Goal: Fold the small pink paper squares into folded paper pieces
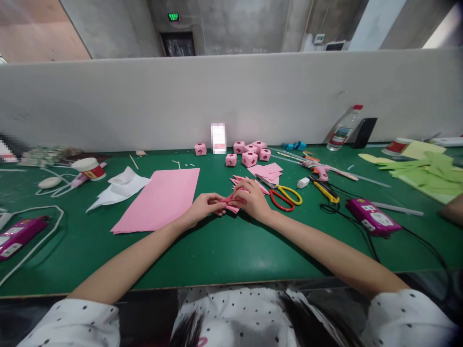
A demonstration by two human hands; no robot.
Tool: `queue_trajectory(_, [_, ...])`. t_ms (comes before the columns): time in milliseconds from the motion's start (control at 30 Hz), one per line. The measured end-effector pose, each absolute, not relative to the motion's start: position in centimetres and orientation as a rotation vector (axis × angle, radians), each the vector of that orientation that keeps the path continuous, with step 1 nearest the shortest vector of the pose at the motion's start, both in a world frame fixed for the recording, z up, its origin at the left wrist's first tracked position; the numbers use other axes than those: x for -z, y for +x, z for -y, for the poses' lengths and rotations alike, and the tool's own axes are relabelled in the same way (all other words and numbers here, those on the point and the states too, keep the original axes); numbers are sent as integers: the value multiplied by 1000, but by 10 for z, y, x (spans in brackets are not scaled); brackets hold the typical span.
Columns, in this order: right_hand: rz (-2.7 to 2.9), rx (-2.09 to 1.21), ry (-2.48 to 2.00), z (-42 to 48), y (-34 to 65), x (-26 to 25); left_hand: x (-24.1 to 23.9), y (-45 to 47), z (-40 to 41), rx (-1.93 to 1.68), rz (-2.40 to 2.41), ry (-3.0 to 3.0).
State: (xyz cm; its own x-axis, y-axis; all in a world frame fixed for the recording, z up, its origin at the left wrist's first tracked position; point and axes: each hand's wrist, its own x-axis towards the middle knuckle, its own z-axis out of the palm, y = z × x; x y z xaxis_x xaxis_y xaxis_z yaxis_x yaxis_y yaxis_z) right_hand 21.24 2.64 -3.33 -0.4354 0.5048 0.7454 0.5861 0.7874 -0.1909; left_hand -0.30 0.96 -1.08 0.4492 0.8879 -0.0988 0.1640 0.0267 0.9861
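Between my hands is a folded piece of pink paper (231, 206), its far side partly hidden by fingers. My left hand (208, 206) pinches its left end, and my right hand (251, 198) curls over its right part. Just behind the right hand lie several pink paper pieces (269, 172), some with pointed ends. Scissors (285, 196) with one red and one yellow handle rest to the right of that hand. Left of my left hand is a stack of pink sheets (162, 197). Several small pink folded-paper cubes (249, 158) stand farther back.
A glue gun (321, 171), a yellow utility knife (327, 192), a purple power strip (372, 217) and cables lie right. A bottle (345, 129) leans at the partition (162, 106). Left are crumpled white paper (121, 188), a paper cup (90, 168) and another power strip (21, 236).
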Motion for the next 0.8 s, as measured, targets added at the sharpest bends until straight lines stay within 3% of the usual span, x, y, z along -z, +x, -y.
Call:
queue_trajectory(233, [2104,85,-803,-17,232,16,11,-4,-10,-769,-1017,1373])
queue_trajectory(500, [2098,261,-1403,-29,295,8,17,-8,-15,-836,-1002,1292])
queue_trajectory(633, [2178,193,-1482,-35,300,11,17,-9,-15,-830,-994,1257])
queue_trajectory(800, [1800,124,-1483,-33,295,4,14,-10,-15,-830,-957,1219])
